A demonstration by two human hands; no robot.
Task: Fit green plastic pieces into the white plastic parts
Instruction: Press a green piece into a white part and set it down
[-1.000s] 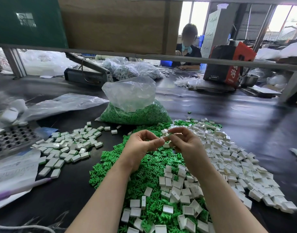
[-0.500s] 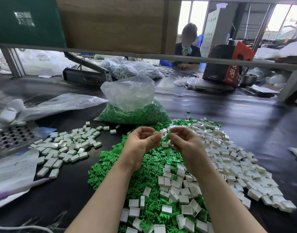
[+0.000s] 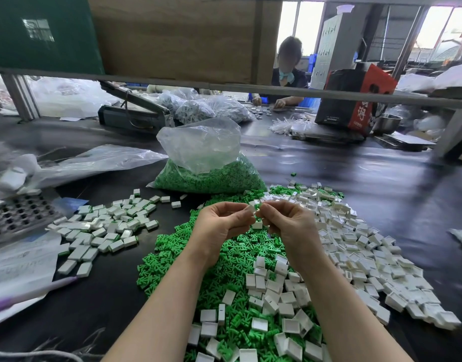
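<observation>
Above the loose green pile [image 3: 198,257] on the counter [image 3: 381,184], left hand [image 3: 219,226] fingers pinch a white part [image 3: 251,208], right hand [image 3: 290,223] fingers pinch a green piece [image 3: 257,205], now touching it versus apart half a second ago, so insertion looks underway.

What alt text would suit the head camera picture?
Two bare hands, left hand and right hand, pinch a small green piece and white part together above a green pile on a dark table.
</observation>
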